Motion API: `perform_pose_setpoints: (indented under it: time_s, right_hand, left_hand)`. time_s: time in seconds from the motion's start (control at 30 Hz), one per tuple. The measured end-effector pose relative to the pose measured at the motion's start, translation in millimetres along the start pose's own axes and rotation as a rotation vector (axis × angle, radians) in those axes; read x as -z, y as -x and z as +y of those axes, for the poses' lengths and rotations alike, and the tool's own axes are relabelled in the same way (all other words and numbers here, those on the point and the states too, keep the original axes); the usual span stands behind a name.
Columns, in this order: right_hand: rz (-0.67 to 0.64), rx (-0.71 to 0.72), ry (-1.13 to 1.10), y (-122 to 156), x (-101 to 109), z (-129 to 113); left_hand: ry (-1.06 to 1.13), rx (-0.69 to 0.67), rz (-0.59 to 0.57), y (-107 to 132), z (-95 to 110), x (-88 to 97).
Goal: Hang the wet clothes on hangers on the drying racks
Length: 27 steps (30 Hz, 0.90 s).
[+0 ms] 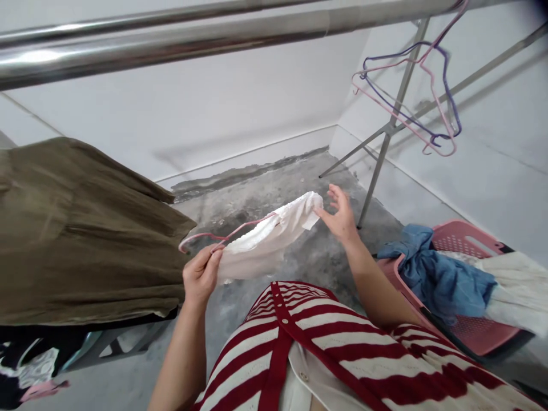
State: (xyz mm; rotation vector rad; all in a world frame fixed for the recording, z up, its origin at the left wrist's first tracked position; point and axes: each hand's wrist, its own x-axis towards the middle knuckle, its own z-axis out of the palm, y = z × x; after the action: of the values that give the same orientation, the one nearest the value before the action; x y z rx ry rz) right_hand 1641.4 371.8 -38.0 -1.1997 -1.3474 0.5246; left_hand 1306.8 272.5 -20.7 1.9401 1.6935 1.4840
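Observation:
My left hand (201,275) is closed around the hook end of a pink wire clothes hanger (233,231). A white crumpled garment (261,242) hangs from the hanger, covering its far end. My right hand (340,216) is held up with fingers apart, its lower fingertips at the garment's far end. It grips nothing. An olive-green pleated garment (77,234) hangs just left of my left hand.
A steel clothes rail (171,34) runs overhead. Pink and purple wire hangers (411,94) dangle from it beside a metal rack leg (381,171). A pink plastic laundry basket (466,240) at right holds blue denim (440,277) and white cloth. The floor is bare, patchy concrete.

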Motion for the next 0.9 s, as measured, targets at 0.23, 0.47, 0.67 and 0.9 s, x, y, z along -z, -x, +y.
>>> perform_pose_setpoints:
  time_s: [0.23,0.47,0.67,0.9]
  right_hand:
    - [0.000,-0.267,-0.316,-22.4,3.6,37.7]
    - [0.029,-0.275,-0.105,-30.1,36.6,41.8]
    - [-0.360,0.255,0.123,-20.4,37.0,-24.6]
    - [-0.903,0.242,0.149,-29.7,29.5,-48.4]
  left_hand:
    - [0.051,0.028,-0.121,-16.6,-0.7,19.8]
    - [0.107,0.006,-0.166,-22.6,2.5,30.5]
    - [0.098,-0.006,-0.157,-25.9,-2.9,25.3]
    - [0.024,-0.156,-0.244,-34.9,3.4,32.4]
